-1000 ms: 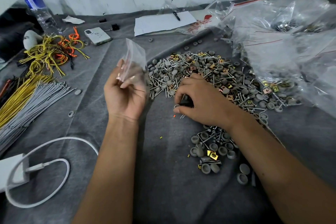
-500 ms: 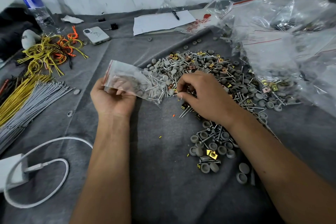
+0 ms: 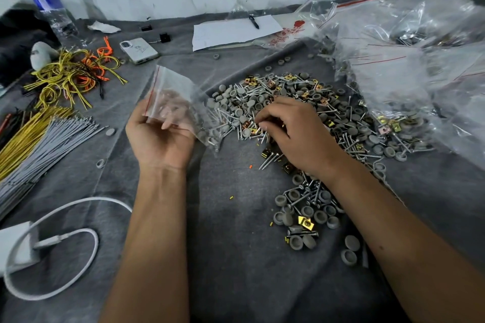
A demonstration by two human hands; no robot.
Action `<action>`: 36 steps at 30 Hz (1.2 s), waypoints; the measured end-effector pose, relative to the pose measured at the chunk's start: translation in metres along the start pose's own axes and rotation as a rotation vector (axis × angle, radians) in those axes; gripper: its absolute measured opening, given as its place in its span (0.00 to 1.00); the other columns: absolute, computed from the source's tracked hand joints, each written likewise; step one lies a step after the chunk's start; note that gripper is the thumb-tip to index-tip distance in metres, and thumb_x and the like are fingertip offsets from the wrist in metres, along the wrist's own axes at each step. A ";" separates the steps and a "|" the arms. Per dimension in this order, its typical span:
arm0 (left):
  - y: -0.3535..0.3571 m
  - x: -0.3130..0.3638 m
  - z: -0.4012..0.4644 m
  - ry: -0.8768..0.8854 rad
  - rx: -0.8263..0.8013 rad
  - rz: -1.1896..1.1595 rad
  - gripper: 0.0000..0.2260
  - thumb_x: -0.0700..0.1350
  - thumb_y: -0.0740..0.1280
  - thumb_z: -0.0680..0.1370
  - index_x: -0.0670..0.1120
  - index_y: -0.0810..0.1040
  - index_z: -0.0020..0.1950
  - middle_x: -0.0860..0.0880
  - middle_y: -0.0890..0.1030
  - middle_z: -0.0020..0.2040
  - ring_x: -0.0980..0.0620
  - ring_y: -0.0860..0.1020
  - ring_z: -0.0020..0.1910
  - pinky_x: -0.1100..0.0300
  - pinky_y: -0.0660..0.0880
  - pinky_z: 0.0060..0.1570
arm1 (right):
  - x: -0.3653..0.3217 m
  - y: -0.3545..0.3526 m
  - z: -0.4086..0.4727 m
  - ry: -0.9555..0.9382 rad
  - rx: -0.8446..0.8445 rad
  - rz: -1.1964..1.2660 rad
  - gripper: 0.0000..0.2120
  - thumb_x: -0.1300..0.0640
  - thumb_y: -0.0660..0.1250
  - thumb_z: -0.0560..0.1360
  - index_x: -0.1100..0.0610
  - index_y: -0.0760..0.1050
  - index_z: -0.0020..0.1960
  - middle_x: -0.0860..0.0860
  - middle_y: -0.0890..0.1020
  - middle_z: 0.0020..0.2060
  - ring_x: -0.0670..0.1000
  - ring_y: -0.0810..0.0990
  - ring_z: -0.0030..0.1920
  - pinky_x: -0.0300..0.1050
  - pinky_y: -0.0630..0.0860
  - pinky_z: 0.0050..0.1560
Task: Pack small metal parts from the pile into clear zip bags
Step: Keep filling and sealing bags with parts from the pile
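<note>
A big pile of screws, grey caps and brass clips [image 3: 296,102] lies on the grey cloth in the middle. My left hand [image 3: 160,136] holds a clear zip bag [image 3: 181,102] with a red seal line, its mouth lying against the pile's left edge. My right hand [image 3: 291,134] rests on the pile with curled fingers pinching at small parts near the bag's mouth. What it grips is hidden. A smaller heap of caps and screws [image 3: 307,212] sits under my right forearm.
Heaped clear zip bags [image 3: 409,65], some filled, crowd the right. Yellow, orange and grey wire bundles [image 3: 49,123] lie at the left. A phone [image 3: 139,50], water bottle [image 3: 51,12], paper with a pen [image 3: 233,30] and a white charger cable [image 3: 52,249] surround the work spot.
My left hand lowered the bag from upright and laid its mouth against the pile. My right hand moved up from the cloth onto the pile, next to the bag's mouth.
</note>
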State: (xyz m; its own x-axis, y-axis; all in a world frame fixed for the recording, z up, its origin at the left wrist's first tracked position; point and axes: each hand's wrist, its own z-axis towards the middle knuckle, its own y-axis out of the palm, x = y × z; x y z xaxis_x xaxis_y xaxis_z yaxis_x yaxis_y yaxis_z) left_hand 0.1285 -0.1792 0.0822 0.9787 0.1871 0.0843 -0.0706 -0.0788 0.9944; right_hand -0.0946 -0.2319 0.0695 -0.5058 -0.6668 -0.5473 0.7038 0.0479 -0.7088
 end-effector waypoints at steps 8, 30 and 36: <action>0.009 -0.011 -0.004 -0.042 -0.260 0.247 0.12 0.29 0.73 0.69 0.40 0.72 0.43 0.48 0.67 0.35 0.57 0.65 0.28 0.69 0.66 0.19 | 0.003 0.001 0.000 -0.002 0.032 0.004 0.07 0.62 0.71 0.79 0.59 0.84 0.56 0.51 0.83 0.51 0.46 0.80 0.51 0.31 0.72 0.55; -0.023 -0.089 0.012 0.382 -0.047 1.595 0.06 0.36 0.69 0.80 0.39 0.79 0.43 0.44 0.78 0.30 0.54 0.73 0.21 0.63 0.68 0.23 | 0.015 -0.004 0.003 0.040 0.189 0.194 0.08 0.62 0.79 0.72 0.51 0.85 0.47 0.41 0.85 0.40 0.40 0.84 0.40 0.33 0.79 0.43; -0.022 -0.085 0.013 0.338 -0.116 1.565 0.06 0.35 0.68 0.80 0.39 0.79 0.43 0.47 0.76 0.27 0.52 0.71 0.22 0.62 0.67 0.25 | 0.017 -0.005 0.001 0.047 0.167 0.028 0.08 0.61 0.80 0.70 0.54 0.86 0.48 0.44 0.86 0.41 0.31 0.78 0.39 0.24 0.70 0.42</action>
State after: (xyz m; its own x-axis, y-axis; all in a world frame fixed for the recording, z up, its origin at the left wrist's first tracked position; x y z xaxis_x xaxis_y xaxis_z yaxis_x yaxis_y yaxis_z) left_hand 0.0491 -0.2063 0.0521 -0.1513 0.1967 0.9687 -0.9428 -0.3233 -0.0816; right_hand -0.1063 -0.2446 0.0643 -0.5051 -0.6313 -0.5885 0.7888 -0.0609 -0.6116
